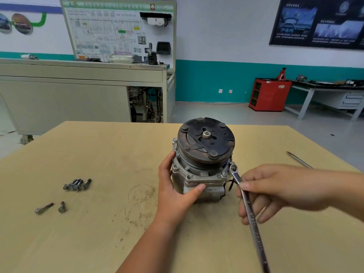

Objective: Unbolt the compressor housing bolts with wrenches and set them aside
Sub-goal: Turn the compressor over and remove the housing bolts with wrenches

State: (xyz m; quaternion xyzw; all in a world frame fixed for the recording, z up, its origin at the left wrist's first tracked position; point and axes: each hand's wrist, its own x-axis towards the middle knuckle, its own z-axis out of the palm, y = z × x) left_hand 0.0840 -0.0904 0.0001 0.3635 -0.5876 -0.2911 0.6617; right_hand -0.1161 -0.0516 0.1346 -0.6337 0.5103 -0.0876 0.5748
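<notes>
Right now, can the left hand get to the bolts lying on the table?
Probably yes. The bolts lie on the table to the left of the left hand, and nothing lies between them. But it grips the compressor, so it must let go first.

red cabinet (269, 94) stands far off; slim rod (299, 159) lies on the table (98, 154).

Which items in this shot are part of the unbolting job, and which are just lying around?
Job:
compressor, gripped by the left hand
wrench, pinched in the right hand
removed bolts, set aside on the table, left side

Lying about:
slim metal tool at the table's far right
red cabinet and wall board behind
</notes>
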